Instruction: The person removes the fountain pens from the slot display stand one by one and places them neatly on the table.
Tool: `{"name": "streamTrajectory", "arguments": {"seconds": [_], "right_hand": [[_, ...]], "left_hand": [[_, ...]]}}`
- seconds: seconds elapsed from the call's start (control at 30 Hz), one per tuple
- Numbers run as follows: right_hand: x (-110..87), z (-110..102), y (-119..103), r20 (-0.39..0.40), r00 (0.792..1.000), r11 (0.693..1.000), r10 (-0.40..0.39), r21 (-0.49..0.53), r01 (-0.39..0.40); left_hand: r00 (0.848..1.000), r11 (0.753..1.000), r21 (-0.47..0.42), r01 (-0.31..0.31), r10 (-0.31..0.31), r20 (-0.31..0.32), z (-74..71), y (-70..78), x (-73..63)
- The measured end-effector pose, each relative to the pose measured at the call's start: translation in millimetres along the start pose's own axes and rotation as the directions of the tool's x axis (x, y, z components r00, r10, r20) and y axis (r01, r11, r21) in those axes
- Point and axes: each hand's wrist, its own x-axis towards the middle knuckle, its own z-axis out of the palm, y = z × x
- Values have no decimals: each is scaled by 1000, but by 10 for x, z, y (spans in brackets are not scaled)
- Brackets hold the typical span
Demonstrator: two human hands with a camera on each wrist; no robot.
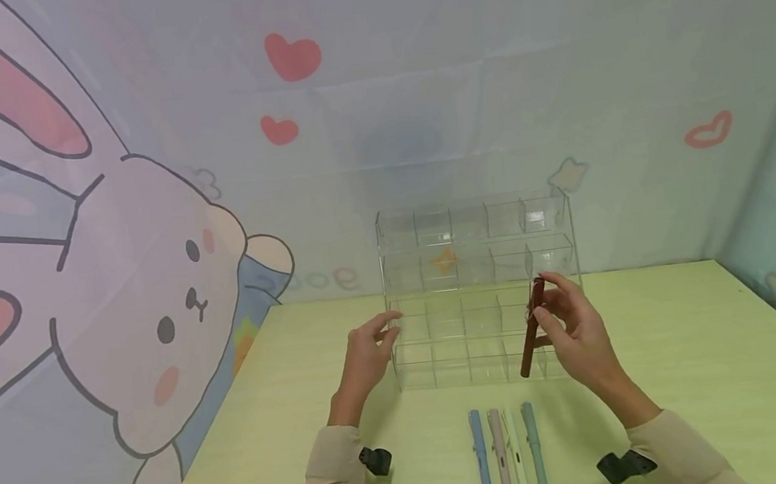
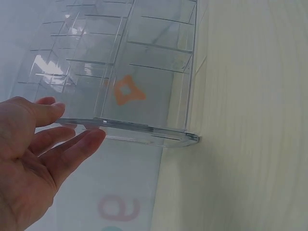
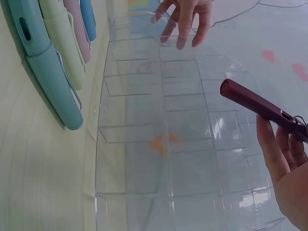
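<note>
A clear plastic display rack [image 1: 447,326] with tiered compartments stands on the table. My left hand [image 1: 365,357] is at its left side; in the left wrist view, the thumb and fingers [image 2: 84,149] pinch the side panel from both faces. My right hand [image 1: 579,333] holds a dark red pen [image 1: 532,333] between thumb and fingers, tilted in front of the rack's right part. In the right wrist view, one end of the pen [image 3: 255,103] points away from the hand, above the compartments. The rack's lower right corner is partly hidden behind the right hand.
Several pens lie side by side in front of the rack: a blue pen [image 1: 481,459], a pinkish pen [image 1: 501,457], a pale green pen [image 1: 517,455] and a teal pen [image 1: 536,454]. A printed cloth [image 1: 404,116] hangs behind the yellow-green table [image 1: 688,369].
</note>
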Motion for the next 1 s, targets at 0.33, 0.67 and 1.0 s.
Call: {"name": "streamTrajectory", "arguments": {"seconds": [0.33,0.67,1.0], "right_hand": [[36,-183,-30,202,959,980,199,-33,-197],[70,-358,-42,400,811,902,427,-121,-415],[20,-470,2,579,569,782,584,-212,-587]], "left_hand": [[1000,1000,-6,-8,8,4,12,-36,-3],[1000,1000,-3,-19,19,-2,9,-30,7],[1000,1000,-13,-28,28,0,9,-26,5]]}}
